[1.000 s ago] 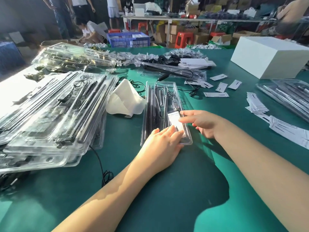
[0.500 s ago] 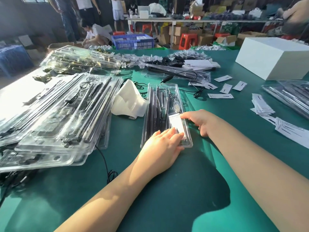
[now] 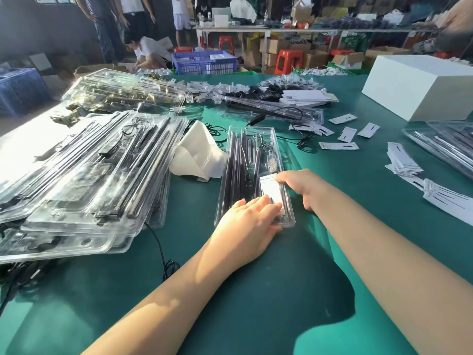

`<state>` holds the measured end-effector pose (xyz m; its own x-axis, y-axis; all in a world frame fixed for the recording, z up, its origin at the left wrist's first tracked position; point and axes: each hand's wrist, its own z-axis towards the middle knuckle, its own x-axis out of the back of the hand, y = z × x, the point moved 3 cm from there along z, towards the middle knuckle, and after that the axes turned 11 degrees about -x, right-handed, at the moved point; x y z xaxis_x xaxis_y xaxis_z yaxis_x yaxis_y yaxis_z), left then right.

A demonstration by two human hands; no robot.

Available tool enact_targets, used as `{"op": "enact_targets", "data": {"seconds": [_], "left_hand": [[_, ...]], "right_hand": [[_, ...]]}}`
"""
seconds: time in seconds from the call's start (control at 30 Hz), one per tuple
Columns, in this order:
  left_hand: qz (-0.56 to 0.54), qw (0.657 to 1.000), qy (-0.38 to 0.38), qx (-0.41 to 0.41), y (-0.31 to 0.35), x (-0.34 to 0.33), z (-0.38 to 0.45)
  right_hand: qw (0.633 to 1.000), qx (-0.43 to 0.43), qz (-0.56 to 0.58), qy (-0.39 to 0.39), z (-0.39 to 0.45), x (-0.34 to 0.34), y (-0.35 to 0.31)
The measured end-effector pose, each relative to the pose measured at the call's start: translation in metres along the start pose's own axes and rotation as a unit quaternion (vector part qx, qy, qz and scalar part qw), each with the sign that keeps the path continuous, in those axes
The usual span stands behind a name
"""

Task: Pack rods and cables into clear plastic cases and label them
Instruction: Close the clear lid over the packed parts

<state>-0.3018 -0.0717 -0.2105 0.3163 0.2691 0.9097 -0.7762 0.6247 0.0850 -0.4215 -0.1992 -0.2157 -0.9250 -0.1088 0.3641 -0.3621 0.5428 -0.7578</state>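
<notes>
A long clear plastic case (image 3: 252,149) lies lengthwise on the green table (image 3: 281,290) in front of me, with black rods and a coiled cable inside. A white label (image 3: 271,192) lies on its near right part. My left hand (image 3: 247,226) rests flat on the case's near end, its fingertips on the label's lower edge. My right hand (image 3: 300,187) comes in from the right, and its fingers press the label's upper right corner.
Stacks of filled clear cases (image 3: 84,175) lie at the left, more cases (image 3: 445,147) at the right edge. A folded white sheet (image 3: 199,155) lies beside the case. Loose labels (image 3: 404,162) and a white box (image 3: 422,85) are at the right. People stand beyond the table.
My right hand has slid slightly up along the label's right side. My left hand stays on the case's near end. The camera has tilted up a little.
</notes>
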Motion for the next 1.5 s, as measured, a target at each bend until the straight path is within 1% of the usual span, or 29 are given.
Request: {"op": "enact_targets", "data": {"seconds": [0.03, 0.13, 0.23, 0.27, 0.3, 0.4, 0.47, 0.73, 0.87, 0.93, 1.03, 1.1, 1.2, 1.33, 1.43, 1.5], "left_hand": [[-0.001, 1.0, 0.0, 0.001, 0.0, -0.001, 0.0], [-0.001, 1.0, -0.005, 0.006, -0.001, -0.002, -0.001], [-0.006, 1.0, -0.007, 0.009, -0.002, -0.002, -0.001], [-0.006, 1.0, -0.007, 0.009, -0.002, -0.002, -0.001], [-0.005, 1.0, -0.007, 0.009, -0.001, -0.002, -0.002], [-0.003, 1.0, -0.014, 0.007, -0.001, -0.002, -0.002], [0.001, 1.0, -0.015, 0.006, -0.002, -0.002, 0.0], [0.006, 1.0, -0.025, 0.015, -0.004, -0.003, 0.001], [0.011, 0.999, -0.03, 0.015, -0.005, -0.003, 0.0], [0.01, 0.999, -0.028, 0.017, -0.006, -0.004, 0.001], [0.012, 0.999, -0.034, 0.018, -0.005, -0.004, 0.001], [0.012, 0.999, -0.034, 0.018, -0.006, -0.004, 0.002], [0.01, 0.999, -0.034, 0.02, -0.007, -0.004, 0.003], [0.005, 0.999, -0.031, 0.021, -0.005, -0.002, 0.002], [0.006, 0.999, -0.032, 0.02, -0.005, -0.002, 0.002], [-0.002, 0.999, -0.028, 0.021, -0.004, -0.001, 0.002]], "right_hand": [[1.0, 0.001, -0.017, 0.02, 0.002, 0.0, 0.001], [0.99, 0.016, -0.082, 0.117, -0.007, -0.002, 0.005], [0.982, 0.061, -0.086, 0.155, -0.017, -0.006, 0.013], [0.983, 0.066, -0.081, 0.153, -0.018, -0.005, 0.014], [0.987, 0.057, -0.072, 0.134, -0.018, -0.005, 0.014], [0.999, 0.004, -0.023, 0.034, -0.01, -0.004, 0.007], [1.0, -0.018, -0.02, -0.001, -0.007, -0.004, 0.002], [0.994, 0.007, -0.113, -0.009, -0.007, -0.009, 0.004], [0.991, 0.0, -0.134, -0.013, -0.006, -0.012, 0.003], [0.989, 0.019, -0.15, 0.006, -0.007, -0.013, 0.004], [0.976, 0.033, -0.196, 0.094, -0.009, -0.01, 0.009], [0.966, 0.04, -0.223, 0.128, -0.011, -0.012, 0.011], [0.962, 0.049, -0.23, 0.138, -0.013, -0.011, 0.012], [0.97, 0.053, -0.213, 0.1, -0.01, -0.007, 0.013], [0.954, 0.063, -0.254, 0.147, -0.012, -0.011, 0.014], [0.945, 0.072, -0.262, 0.181, -0.015, -0.014, 0.014]]}}
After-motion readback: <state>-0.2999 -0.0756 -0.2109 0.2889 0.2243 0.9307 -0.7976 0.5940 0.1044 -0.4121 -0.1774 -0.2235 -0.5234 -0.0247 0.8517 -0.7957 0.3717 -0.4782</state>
